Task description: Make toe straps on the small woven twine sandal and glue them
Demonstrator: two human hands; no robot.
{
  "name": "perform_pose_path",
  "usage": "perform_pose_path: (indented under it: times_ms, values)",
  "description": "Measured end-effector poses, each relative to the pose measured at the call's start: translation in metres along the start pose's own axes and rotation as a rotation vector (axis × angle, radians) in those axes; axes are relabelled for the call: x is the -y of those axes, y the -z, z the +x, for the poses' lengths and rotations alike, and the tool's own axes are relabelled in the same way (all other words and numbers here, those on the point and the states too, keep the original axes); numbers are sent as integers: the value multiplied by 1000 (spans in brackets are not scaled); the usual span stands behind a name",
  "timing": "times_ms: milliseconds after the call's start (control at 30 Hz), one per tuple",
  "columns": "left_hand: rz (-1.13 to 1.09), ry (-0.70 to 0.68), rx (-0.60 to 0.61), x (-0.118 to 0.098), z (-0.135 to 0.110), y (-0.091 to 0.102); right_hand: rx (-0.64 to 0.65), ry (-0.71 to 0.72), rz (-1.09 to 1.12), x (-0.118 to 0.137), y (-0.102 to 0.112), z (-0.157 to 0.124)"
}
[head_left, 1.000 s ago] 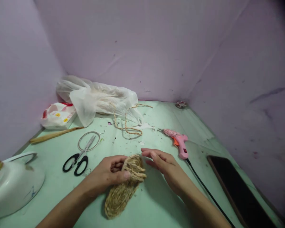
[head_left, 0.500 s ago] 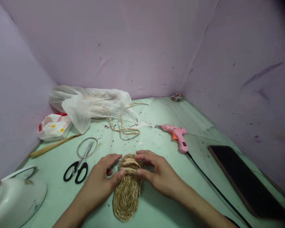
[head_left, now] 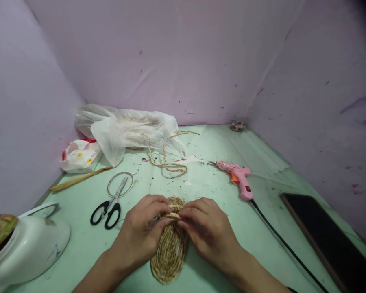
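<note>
A small woven straw slipper (head_left: 169, 256) lies on the table with its toe end pointing away from me. My left hand (head_left: 146, 226) pinches the left side of the braided strap (head_left: 173, 215) across the slipper's upper part. On the strap's right side, my right hand (head_left: 204, 232) pinches it between thumb and fingers. Both hands are closed, with their fingertips close together over the strap. Left of my left hand lie black-handled scissors (head_left: 110, 207), blades partly over a thin ring (head_left: 120, 184).
A pink glue gun (head_left: 236, 175) with a black cord lies right of centre, and a dark phone (head_left: 326, 240) at the right. Toward the back are a white plastic bag (head_left: 134, 126) and a braided cord (head_left: 167, 165). A white container (head_left: 39, 248) stands at the left front.
Both hands have closed in from the slipper's sides onto its strap, which now looks raised between the fingertips. The whole view has shifted slightly, so things appear further right.
</note>
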State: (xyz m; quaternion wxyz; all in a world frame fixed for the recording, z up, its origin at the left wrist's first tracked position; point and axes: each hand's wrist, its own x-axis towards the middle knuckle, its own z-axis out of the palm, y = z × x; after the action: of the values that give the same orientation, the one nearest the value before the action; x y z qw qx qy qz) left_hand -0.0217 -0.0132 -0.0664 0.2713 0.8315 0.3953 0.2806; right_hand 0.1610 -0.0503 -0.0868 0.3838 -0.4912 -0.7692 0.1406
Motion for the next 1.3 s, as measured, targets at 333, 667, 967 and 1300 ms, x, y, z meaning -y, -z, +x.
perform_pose_path:
  times_ms: [333,667,967,1300]
  values:
    - [-32,183,225,-2,5,22,17,-208,202,6,-5,0]
    - [-128,69,254,-5,4,19,205,-401,436,10,1,6]
    - [-106,43,126,-2,2,11,-7,-291,349,7,-6,3]
    - [-142,10,153,-5,4,10,1,-297,378,9,-9,5]
